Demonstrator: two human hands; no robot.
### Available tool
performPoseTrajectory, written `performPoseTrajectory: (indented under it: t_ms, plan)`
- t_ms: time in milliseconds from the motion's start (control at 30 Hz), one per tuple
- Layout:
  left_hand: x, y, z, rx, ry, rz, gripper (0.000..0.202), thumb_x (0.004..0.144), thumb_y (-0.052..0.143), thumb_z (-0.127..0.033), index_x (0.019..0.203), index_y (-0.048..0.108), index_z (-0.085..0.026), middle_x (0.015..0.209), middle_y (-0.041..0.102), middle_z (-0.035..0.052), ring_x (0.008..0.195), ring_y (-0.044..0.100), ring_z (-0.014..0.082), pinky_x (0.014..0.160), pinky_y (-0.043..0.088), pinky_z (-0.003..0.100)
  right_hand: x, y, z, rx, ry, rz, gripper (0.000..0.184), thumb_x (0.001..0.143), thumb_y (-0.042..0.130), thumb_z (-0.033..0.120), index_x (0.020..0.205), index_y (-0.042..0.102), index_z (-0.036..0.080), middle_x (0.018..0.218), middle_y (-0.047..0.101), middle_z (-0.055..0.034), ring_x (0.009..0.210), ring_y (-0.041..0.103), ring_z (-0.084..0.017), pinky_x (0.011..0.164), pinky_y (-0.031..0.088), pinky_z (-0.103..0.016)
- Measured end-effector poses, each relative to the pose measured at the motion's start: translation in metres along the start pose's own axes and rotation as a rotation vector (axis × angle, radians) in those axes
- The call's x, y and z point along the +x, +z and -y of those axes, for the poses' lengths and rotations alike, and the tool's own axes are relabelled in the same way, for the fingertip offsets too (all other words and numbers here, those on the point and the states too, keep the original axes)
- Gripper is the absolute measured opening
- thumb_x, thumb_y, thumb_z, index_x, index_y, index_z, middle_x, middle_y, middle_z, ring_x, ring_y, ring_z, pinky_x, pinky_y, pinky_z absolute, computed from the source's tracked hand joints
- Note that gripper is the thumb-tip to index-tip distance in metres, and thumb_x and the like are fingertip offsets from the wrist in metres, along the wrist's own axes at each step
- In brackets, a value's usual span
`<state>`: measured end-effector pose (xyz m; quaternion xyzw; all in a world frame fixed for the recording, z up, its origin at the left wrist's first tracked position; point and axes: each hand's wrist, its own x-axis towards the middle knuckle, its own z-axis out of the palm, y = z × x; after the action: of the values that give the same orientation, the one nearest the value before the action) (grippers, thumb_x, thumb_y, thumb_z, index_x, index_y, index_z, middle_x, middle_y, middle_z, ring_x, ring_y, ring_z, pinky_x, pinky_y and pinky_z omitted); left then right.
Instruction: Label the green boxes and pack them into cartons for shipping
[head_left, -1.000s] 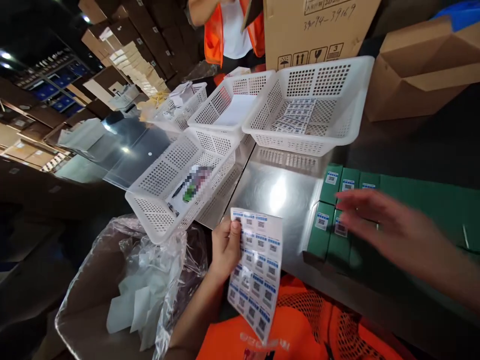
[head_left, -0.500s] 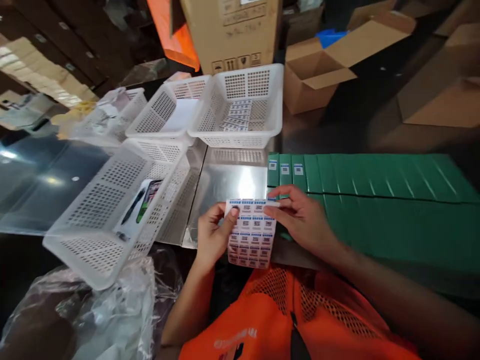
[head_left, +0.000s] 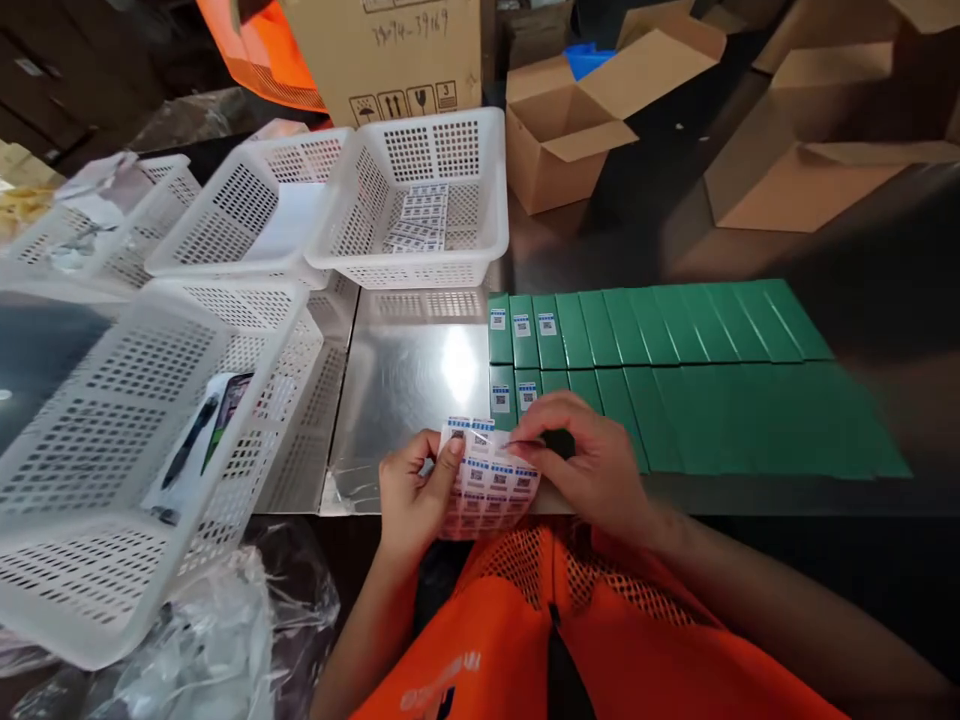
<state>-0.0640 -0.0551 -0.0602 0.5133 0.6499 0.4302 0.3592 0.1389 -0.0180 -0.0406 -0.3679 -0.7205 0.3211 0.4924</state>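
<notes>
My left hand (head_left: 415, 492) grips the left edge of a sheet of QR-code stickers (head_left: 487, 480), thumb on top, just past the table's front edge. My right hand (head_left: 581, 455) is closed in a pinch at the sheet's upper right, where a small sticker seems to be between the fingertips, mostly hidden. The backing looks bare at that corner, with two stickers beside it in the top row. Beyond my hands stand two rows of green boxes (head_left: 675, 320). Stickers show on three boxes in the far row and two in the near row.
A white basket (head_left: 495, 200) behind holds more sticker sheets. At the left, another white basket (head_left: 45, 420) contains a pen and a phone-like item. Open cardboard boxes (head_left: 555, 170) stand at the back right. A clear plastic bag (head_left: 210, 640) hangs at the lower left.
The camera view has turned right, so the table contents sit farther left. My right hand has pulled at the sheet's top right corner, which now looks bare and bent.
</notes>
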Motion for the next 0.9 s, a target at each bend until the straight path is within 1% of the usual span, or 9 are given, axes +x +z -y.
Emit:
performPoseTrajectory:
  t_ms: [100, 200, 300, 367, 467, 567, 700, 800, 900]
  plan:
    - [-0.004, 0.000, 0.009, -0.024, -0.073, 0.017, 0.049, 0.087, 0.066, -0.060, 0.063, 0.060, -0.018, 0.055, 0.057, -0.0028, 0.054, 0.049, 0.0098, 0.054, 0.039, 0.022, -0.007, -0.011, 0.004, 0.112, 0.008, -0.137, 0.022, 0.088, 0.069, 0.010, 0.096, 0.065, 0.030, 0.090, 0.071, 0.0025, 0.085, 0.068, -0.016, 0.080, 0.057, -0.034]
    - [-0.007, -0.001, 0.018, -0.096, -0.143, 0.009, 0.049, 0.085, 0.068, -0.063, 0.065, 0.061, -0.018, 0.057, 0.060, -0.0027, 0.054, 0.051, 0.0102, 0.053, 0.041, 0.021, -0.001, -0.034, -0.004, 0.106, 0.291, -0.249, 0.022, 0.085, 0.076, 0.022, 0.102, 0.063, 0.029, 0.094, 0.070, 0.0001, 0.086, 0.069, -0.018, 0.079, 0.059, -0.035]
    - [-0.008, -0.003, 0.023, -0.135, -0.177, 0.009, 0.048, 0.083, 0.070, -0.063, 0.067, 0.063, -0.018, 0.059, 0.064, -0.0023, 0.055, 0.054, 0.0103, 0.053, 0.043, 0.020, 0.013, -0.055, -0.022, 0.028, 0.537, -0.080, 0.033, 0.082, 0.078, 0.032, 0.110, 0.060, 0.027, 0.085, 0.067, 0.0002, 0.074, 0.066, -0.017, 0.070, 0.057, -0.034]
    - [-0.010, -0.004, 0.024, -0.130, -0.195, 0.021, 0.047, 0.083, 0.070, -0.063, 0.068, 0.064, -0.018, 0.059, 0.065, -0.0021, 0.055, 0.056, 0.0103, 0.054, 0.045, 0.020, 0.022, -0.062, -0.033, -0.027, 0.588, 0.074, 0.044, 0.081, 0.076, 0.033, 0.121, 0.056, 0.029, 0.087, 0.067, -0.0001, 0.070, 0.065, -0.017, 0.068, 0.055, -0.034]
    - [-0.014, -0.006, 0.026, -0.123, -0.231, 0.042, 0.048, 0.082, 0.070, -0.063, 0.069, 0.063, -0.018, 0.060, 0.066, -0.0015, 0.054, 0.057, 0.0108, 0.053, 0.046, 0.021, 0.031, -0.065, -0.043, -0.092, 0.602, 0.200, 0.061, 0.079, 0.075, 0.033, 0.134, 0.047, 0.033, 0.109, 0.064, -0.0032, 0.067, 0.064, -0.014, 0.065, 0.054, -0.033]
    - [-0.018, -0.008, 0.029, -0.126, -0.262, 0.046, 0.048, 0.082, 0.071, -0.065, 0.070, 0.064, -0.018, 0.061, 0.068, -0.0005, 0.055, 0.059, 0.0121, 0.052, 0.047, 0.021, 0.036, -0.063, -0.047, -0.098, 0.644, 0.228, 0.070, 0.074, 0.077, 0.032, 0.134, 0.041, 0.033, 0.124, 0.057, -0.0066, 0.063, 0.063, -0.012, 0.063, 0.055, -0.034]
    - [-0.020, -0.008, 0.032, -0.127, -0.291, 0.044, 0.048, 0.081, 0.071, -0.065, 0.072, 0.065, -0.019, 0.061, 0.068, -0.0005, 0.053, 0.059, 0.0124, 0.050, 0.047, 0.022, 0.038, -0.057, -0.047, -0.149, 0.684, 0.224, 0.067, 0.073, 0.077, 0.033, 0.128, 0.038, 0.031, 0.125, 0.056, -0.0080, 0.064, 0.062, -0.013, 0.062, 0.054, -0.033]
    - [-0.018, -0.006, 0.029, -0.137, -0.278, 0.059, 0.047, 0.083, 0.069, -0.064, 0.071, 0.064, -0.019, 0.058, 0.066, -0.0018, 0.049, 0.056, 0.0110, 0.048, 0.045, 0.022, 0.041, -0.054, -0.047, -0.327, 0.688, 0.237, 0.062, 0.074, 0.076, 0.030, 0.126, 0.041, 0.028, 0.122, 0.057, -0.0087, 0.064, 0.060, -0.014, 0.063, 0.051, -0.034]
    - [-0.016, -0.003, 0.021, -0.124, -0.221, 0.066, 0.047, 0.084, 0.068, -0.063, 0.068, 0.064, -0.019, 0.056, 0.064, -0.0023, 0.048, 0.053, 0.0102, 0.047, 0.043, 0.021, 0.045, -0.058, -0.047, -0.578, 0.644, 0.268, 0.062, 0.070, 0.083, 0.037, 0.122, 0.050, 0.026, 0.112, 0.060, -0.0085, 0.071, 0.059, -0.020, 0.065, 0.048, -0.036]
